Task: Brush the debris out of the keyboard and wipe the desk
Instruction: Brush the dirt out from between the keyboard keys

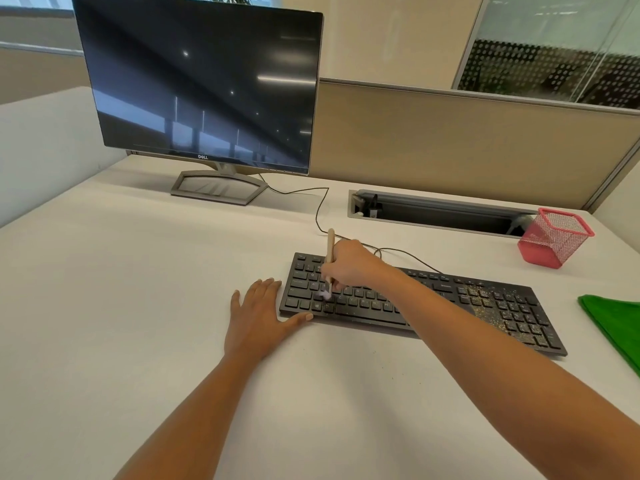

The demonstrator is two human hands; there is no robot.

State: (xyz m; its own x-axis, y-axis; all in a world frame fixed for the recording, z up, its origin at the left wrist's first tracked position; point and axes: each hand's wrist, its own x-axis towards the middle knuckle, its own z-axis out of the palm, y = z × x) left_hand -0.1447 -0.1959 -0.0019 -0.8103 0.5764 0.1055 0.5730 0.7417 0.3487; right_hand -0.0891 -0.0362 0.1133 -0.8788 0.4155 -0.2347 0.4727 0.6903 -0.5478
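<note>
Wooden brush (330, 241), bristles blurred, is gripped by the right hand (349, 266) over the left keys of the keyboard (502, 306). Left hand (258, 317) lies flat on the bench (138, 306).

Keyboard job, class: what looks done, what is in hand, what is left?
Done: little that shows. In hand: the right hand grips the brush, its bristles on the left keys of the keyboard, while the left hand lies flat on the desk at the keyboard's corner. Left: debris covers the right keys, and the green cloth lies untouched, so wiping seems not begun.
</note>
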